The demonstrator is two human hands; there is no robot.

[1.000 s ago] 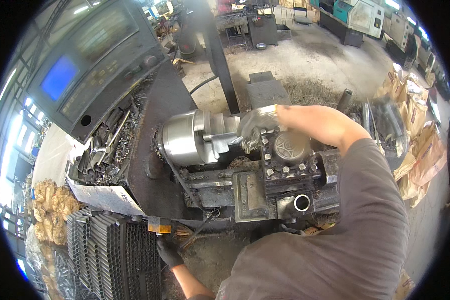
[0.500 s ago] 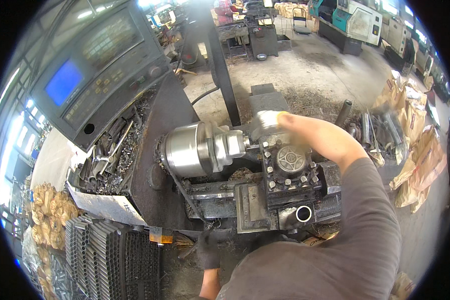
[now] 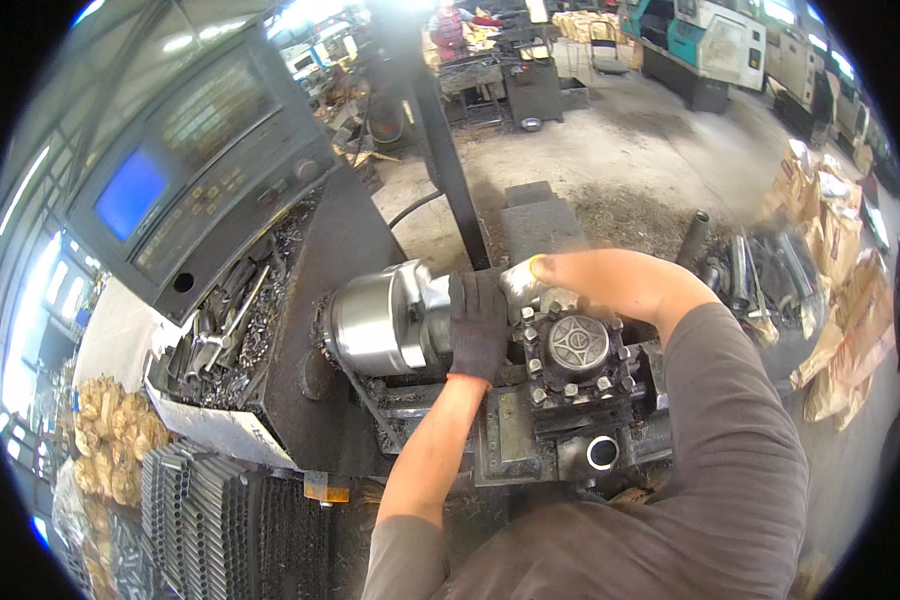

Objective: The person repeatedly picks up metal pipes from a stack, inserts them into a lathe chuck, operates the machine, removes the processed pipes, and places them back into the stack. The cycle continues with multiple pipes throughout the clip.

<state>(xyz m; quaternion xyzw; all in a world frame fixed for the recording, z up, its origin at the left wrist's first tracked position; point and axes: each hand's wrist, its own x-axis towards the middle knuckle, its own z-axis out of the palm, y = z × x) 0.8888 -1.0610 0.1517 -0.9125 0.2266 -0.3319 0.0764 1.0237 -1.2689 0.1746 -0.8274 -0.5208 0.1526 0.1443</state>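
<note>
My left hand [image 3: 477, 325], in a dark glove, is at the face of the lathe chuck [image 3: 375, 325], its fingers curled over the jaw end. Whatever lies under its palm is covered. My right hand [image 3: 521, 284], in a pale glove with a yellow cuff, reaches around the far side of the tool post [image 3: 578, 345], close beside the left fingers. Its own fingers are turned away and hidden. The tool post carries several square-headed bolts around a round cap. A hollow round holder [image 3: 602, 453] sits at its near side.
A control panel [image 3: 185, 150] with a blue screen stands left. Below it, a tray [image 3: 220, 435] holds wrenches and metal chips. Stacked tubes [image 3: 205, 520] are at the lower left. Paper sacks [image 3: 850, 340] stand right, beside loose metal pieces. A dark post [image 3: 455, 190] rises behind the chuck.
My left hand has come up from low in front of the machine to the chuck face. The right hand has shifted slightly left and lower beside the tool post.
</note>
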